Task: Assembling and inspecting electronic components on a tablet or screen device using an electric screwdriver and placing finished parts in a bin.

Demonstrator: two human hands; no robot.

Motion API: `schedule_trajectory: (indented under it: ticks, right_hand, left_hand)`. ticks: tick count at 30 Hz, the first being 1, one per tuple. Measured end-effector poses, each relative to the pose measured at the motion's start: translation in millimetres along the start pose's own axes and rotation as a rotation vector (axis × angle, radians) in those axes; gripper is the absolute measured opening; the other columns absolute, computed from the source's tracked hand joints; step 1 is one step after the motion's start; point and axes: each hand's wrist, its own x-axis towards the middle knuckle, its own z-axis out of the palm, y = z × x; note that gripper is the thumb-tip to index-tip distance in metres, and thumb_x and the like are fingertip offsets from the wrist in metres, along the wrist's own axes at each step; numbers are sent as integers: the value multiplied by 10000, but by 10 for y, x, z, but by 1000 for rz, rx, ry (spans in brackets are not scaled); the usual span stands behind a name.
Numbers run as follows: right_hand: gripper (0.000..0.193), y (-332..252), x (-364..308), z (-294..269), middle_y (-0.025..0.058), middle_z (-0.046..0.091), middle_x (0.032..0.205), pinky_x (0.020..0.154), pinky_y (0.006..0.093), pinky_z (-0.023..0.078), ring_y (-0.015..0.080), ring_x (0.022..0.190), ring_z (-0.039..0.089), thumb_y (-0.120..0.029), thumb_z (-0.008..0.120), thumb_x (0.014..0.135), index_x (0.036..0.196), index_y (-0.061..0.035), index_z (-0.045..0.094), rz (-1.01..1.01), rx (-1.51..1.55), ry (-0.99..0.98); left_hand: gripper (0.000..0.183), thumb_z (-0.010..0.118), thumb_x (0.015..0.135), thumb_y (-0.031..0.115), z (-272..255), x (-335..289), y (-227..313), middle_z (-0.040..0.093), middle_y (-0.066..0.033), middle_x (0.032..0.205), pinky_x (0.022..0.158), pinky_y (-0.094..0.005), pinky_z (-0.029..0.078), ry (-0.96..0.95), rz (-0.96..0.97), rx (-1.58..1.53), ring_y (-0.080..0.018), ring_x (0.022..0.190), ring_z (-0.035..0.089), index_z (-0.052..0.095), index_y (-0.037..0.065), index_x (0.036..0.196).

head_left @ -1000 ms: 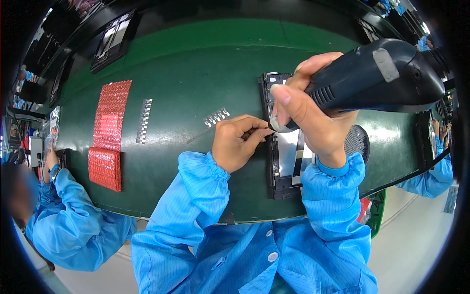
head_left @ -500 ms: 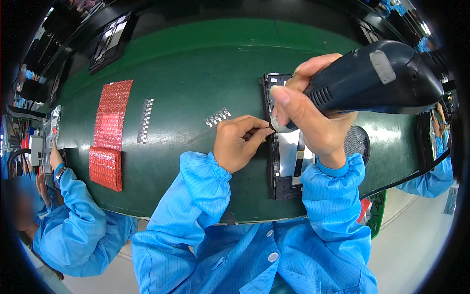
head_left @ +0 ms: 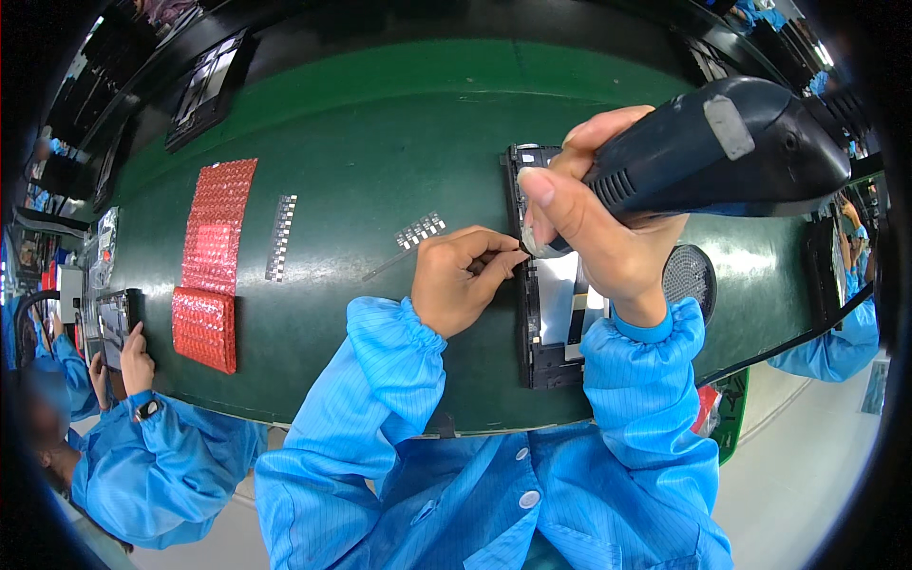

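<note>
Gripping a black handheld tool (head_left: pixel 722 157) in a closed right hand (head_left: pixel 617 237), and pinching the left hand (head_left: pixel 456 280) shut at the left edge of a black-framed panel (head_left: pixel 553 370), flat beneath the tool; no telling what, if anything, between the fingertips. Barely shifting either hand since a second ago: work kept to one spot on the frame. Around it on the green worktop (head_left: pixel 351 180), a perforated black disc (head_left: pixel 691 275), two black-and-white strips (head_left: pixel 282 237) and red bubble wrap (head_left: pixel 220 214). Farther left, a co-worker's hands (head_left: pixel 136 359), now at a dark panel (head_left: pixel 112 328), no longer reaching past.
</note>
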Motion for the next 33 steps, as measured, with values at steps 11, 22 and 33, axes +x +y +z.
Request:
schedule_trajectory:
  ticks: [11, 22, 33]
  right_hand:
    - [340, -34, 42, -16, 85, 576, 636, 497, 289, 505, 150, 511, 585, 86, 685, 762, 1023, -13, 491, 4, 52, 32]
    - [190, 209, 251, -24, 39, 618, 586, 432, 209, 413, 86, 463, 568, 24, 727, 737, 868, 41, 590, 109, 59, 131]
    - [192, 253, 239, -28, 38, 619, 587, 435, 209, 419, 85, 468, 572, 18, 728, 736, 870, 36, 592, 114, 49, 124]
  left_hand:
    - [111, 646, 813, -23, -52, -18, -106, 685, -126, 810, 550, -251, 524, 71, -15, -148, -153, 649, 672, 681, -47, 915]
    - [83, 654, 830, -7, -73, 32, -122, 662, -83, 861, 550, -212, 509, 120, -175, -207, -116, 676, 643, 660, -38, 907]
    - [151, 765, 734, 20, -13, 44, -202, 619, -75, 714, 502, -224, 492, 180, -193, -248, -111, 600, 631, 628, -42, 746]
